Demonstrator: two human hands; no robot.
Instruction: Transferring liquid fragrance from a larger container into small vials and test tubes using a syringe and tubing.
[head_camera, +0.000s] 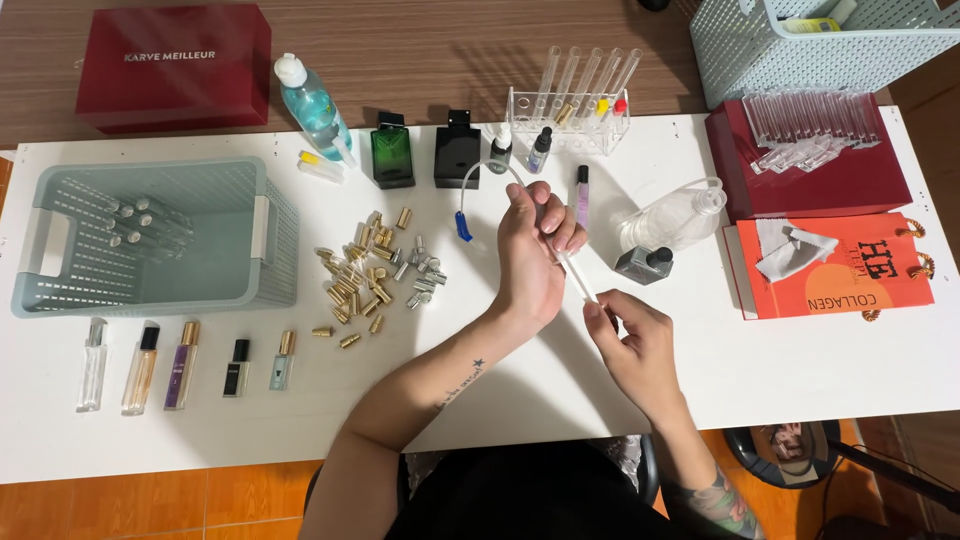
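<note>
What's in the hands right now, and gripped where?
Both hold one thin clear tube: left hand around its upper part, right hand pinching its lower end.

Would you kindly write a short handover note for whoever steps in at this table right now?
Left hand: closed around a thin clear tube, with a curved hose ending in a blue tip arching from it.
Right hand: pinches the tube's lower end.
On the table: loose gold and silver caps, five small bottles in a row, a basket holding clear vials, green bottle, black bottle, tube rack.
Done: vials lie in the basket.
Left: caps are loose; the tube is in hand.
</note>
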